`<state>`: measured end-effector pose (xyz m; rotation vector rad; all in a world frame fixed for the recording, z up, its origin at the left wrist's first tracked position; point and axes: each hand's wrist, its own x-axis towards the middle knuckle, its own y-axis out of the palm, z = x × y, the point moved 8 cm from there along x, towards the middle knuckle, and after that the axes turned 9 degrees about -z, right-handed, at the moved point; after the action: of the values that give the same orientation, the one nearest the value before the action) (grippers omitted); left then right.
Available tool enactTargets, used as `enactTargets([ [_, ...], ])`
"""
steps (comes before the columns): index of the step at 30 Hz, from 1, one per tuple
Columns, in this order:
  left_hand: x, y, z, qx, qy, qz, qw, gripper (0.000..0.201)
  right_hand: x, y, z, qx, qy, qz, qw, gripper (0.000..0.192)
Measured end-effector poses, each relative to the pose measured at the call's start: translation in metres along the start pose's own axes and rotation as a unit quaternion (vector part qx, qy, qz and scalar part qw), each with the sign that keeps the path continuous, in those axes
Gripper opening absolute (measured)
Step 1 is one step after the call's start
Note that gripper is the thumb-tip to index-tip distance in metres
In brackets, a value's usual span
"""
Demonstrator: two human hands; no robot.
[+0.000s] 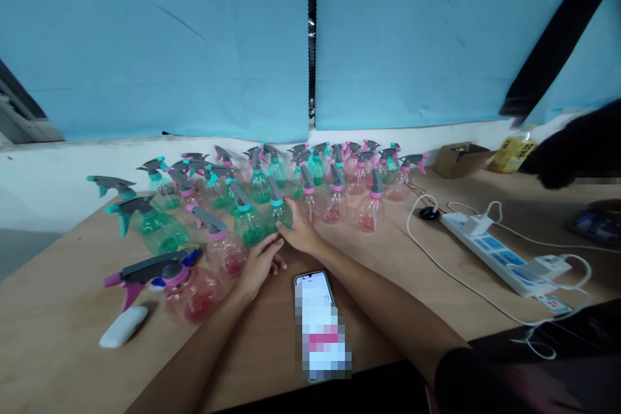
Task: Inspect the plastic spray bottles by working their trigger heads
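Several clear spray bottles with green or pink bodies and grey trigger heads stand in rows. My right hand (301, 233) is wrapped round the lower right side of a green spray bottle (277, 210) with a turquoise collar, which stands upright on the table. Just left of it, my left hand (262, 264) is held low, its fingers loosely bent and apart, with nothing visible in them. Its fingertips are close to my right thumb and the bottle's base. Another green spray bottle (250, 223) and a pink spray bottle (227, 252) are beside my left hand.
A phone (320, 330) with a lit screen lies between my forearms. At left is a white rounded case (123, 326). A power strip (495, 252) with chargers and cables, a cardboard box (460, 160) and a yellow-labelled bottle (509, 152) are at right, near another person's dark sleeve (582, 145).
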<state>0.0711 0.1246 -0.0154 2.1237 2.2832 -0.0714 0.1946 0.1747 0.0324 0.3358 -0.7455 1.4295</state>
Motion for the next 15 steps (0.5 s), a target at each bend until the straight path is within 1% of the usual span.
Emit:
enactTargets([
  [4,-0.001,0.0,-0.002,-0.007,-0.009,0.004,1.0,0.054,0.004,-0.008,0.008,0.003,0.01,-0.053,0.999,0.064],
  [6,-0.001,0.0,-0.003,-0.01,-0.013,0.007,1.0,0.053,0.006,-0.015,0.02,0.001,-0.006,-0.089,0.996,0.059],
  [8,-0.002,0.001,-0.004,-0.012,-0.017,0.007,1.0,0.053,0.007,-0.023,0.036,0.001,-0.041,-0.12,0.992,0.05],
  [10,-0.003,0.001,-0.003,-0.013,-0.02,0.004,1.0,0.053,0.007,-0.034,0.052,-0.003,-0.083,-0.144,0.986,0.042],
  [12,-0.003,0.001,-0.003,-0.013,-0.02,0.002,1.0,0.053,0.008,-0.048,0.063,-0.013,-0.111,-0.18,0.977,0.04],
  [15,-0.004,0.001,-0.004,-0.016,-0.014,0.006,1.0,0.05,0.011,-0.069,0.062,-0.029,-0.11,-0.24,0.964,0.043],
])
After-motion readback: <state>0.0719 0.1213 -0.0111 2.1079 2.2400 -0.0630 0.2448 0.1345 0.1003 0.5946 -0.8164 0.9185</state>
